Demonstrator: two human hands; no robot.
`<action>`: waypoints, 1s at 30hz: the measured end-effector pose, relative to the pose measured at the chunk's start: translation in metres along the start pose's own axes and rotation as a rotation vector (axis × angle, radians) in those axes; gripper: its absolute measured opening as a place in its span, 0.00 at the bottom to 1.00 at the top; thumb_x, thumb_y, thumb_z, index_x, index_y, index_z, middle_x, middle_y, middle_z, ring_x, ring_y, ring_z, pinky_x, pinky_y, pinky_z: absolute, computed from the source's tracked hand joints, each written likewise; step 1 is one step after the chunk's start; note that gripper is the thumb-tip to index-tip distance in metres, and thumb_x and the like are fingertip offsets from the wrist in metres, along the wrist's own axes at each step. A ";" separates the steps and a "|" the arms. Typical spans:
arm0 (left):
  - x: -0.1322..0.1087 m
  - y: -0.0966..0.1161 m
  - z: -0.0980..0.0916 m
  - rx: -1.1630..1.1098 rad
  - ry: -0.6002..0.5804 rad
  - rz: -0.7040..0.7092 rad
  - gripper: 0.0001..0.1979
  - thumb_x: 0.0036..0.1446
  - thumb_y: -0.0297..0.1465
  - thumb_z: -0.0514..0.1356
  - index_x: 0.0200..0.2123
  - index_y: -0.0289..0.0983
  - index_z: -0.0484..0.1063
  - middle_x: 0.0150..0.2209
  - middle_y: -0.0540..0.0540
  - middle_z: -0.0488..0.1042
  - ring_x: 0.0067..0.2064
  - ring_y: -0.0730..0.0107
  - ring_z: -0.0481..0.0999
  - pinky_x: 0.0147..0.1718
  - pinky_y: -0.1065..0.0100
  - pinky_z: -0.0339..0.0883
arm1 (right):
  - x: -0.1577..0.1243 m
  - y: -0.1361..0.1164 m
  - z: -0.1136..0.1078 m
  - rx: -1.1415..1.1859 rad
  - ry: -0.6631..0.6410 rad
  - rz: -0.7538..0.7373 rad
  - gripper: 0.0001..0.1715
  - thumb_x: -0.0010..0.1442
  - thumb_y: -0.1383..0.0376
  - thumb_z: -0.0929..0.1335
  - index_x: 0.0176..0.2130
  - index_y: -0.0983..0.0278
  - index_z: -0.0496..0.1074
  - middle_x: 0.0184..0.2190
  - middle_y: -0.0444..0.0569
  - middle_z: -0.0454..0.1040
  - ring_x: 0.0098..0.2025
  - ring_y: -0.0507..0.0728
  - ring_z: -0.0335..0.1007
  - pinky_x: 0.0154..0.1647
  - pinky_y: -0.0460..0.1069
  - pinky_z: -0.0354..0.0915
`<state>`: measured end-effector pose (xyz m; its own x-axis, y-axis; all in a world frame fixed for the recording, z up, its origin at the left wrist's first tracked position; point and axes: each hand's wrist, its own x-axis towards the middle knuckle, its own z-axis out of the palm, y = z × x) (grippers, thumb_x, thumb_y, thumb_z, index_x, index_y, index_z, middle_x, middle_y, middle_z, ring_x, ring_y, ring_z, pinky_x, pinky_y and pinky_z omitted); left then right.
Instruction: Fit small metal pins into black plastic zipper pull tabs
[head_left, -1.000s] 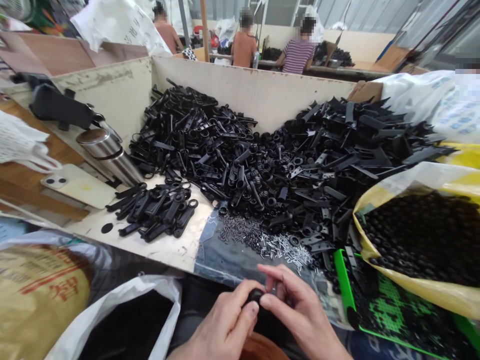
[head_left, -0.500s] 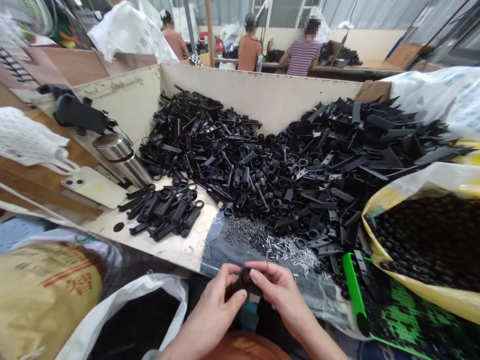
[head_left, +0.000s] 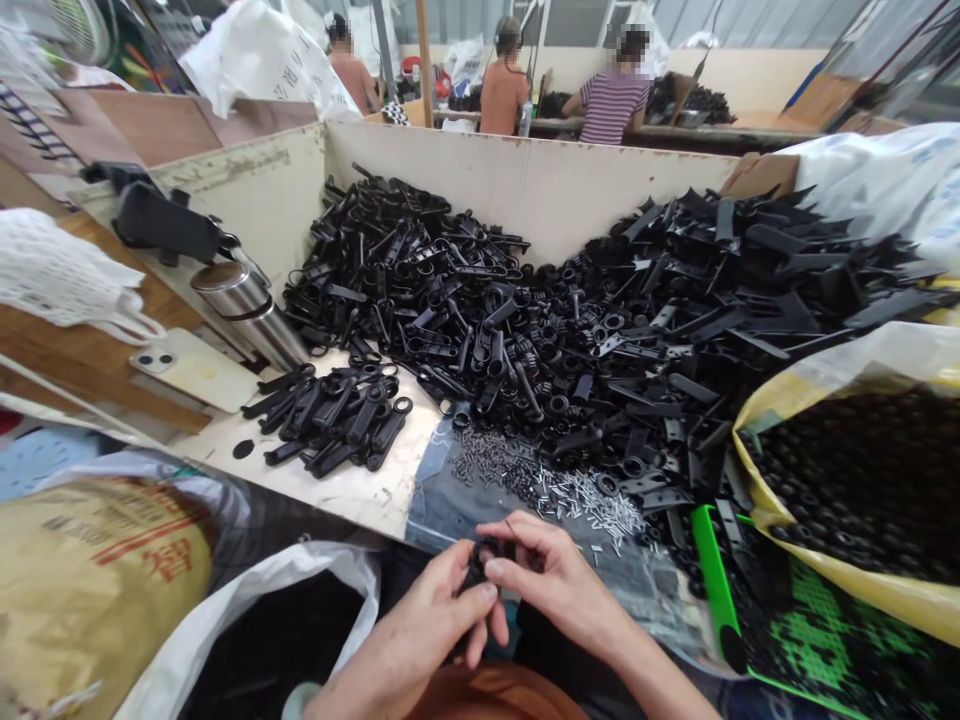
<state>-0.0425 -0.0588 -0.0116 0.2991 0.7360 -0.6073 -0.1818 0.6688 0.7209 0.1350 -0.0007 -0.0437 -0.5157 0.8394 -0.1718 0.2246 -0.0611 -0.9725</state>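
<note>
My left hand [head_left: 427, 625] and my right hand [head_left: 544, 575] meet at the bottom centre, just in front of the table edge. Both pinch one small black plastic part [head_left: 484, 555] between thumbs and fingers; most of it is hidden by the fingers. Just beyond the hands lies a scatter of small metal pins [head_left: 555, 490] on a dark cloth. A small pile of black plastic handles [head_left: 330, 420] lies to the left of the pins. A large heap of black plastic parts [head_left: 570, 310] fills the walled table behind.
A steel flask [head_left: 247, 310] and a phone [head_left: 195, 370] lie at the left. A yellow bag of black round pieces [head_left: 862, 480] and a green crate [head_left: 712, 590] stand at the right. Open sacks [head_left: 255, 630] stand at the lower left. Three people work at a far table.
Both hands have moved up and slightly away from me with the black part held between them, and the fingers have shifted on it. The view has tilted a little.
</note>
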 end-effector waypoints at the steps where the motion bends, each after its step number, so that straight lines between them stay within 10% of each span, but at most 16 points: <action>1: -0.001 0.002 0.000 0.009 -0.010 -0.001 0.29 0.60 0.40 0.61 0.59 0.29 0.61 0.29 0.50 0.75 0.22 0.80 0.61 0.29 0.69 0.55 | -0.001 0.001 -0.001 -0.019 -0.020 -0.009 0.23 0.62 0.49 0.72 0.50 0.60 0.81 0.30 0.43 0.66 0.30 0.53 0.62 0.32 0.47 0.60; 30: 0.001 0.001 -0.006 -0.080 -0.045 -0.131 0.28 0.51 0.45 0.69 0.48 0.33 0.68 0.42 0.36 0.82 0.25 0.71 0.79 0.25 0.70 0.66 | 0.008 -0.027 -0.031 -0.278 -0.366 -0.122 0.17 0.68 0.61 0.68 0.55 0.60 0.77 0.39 0.46 0.72 0.40 0.54 0.71 0.43 0.48 0.66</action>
<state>-0.0479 -0.0570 -0.0137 0.3662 0.6376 -0.6778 -0.2123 0.7664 0.6062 0.1510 0.0243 -0.0141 -0.7983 0.5828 -0.1515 0.3311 0.2146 -0.9189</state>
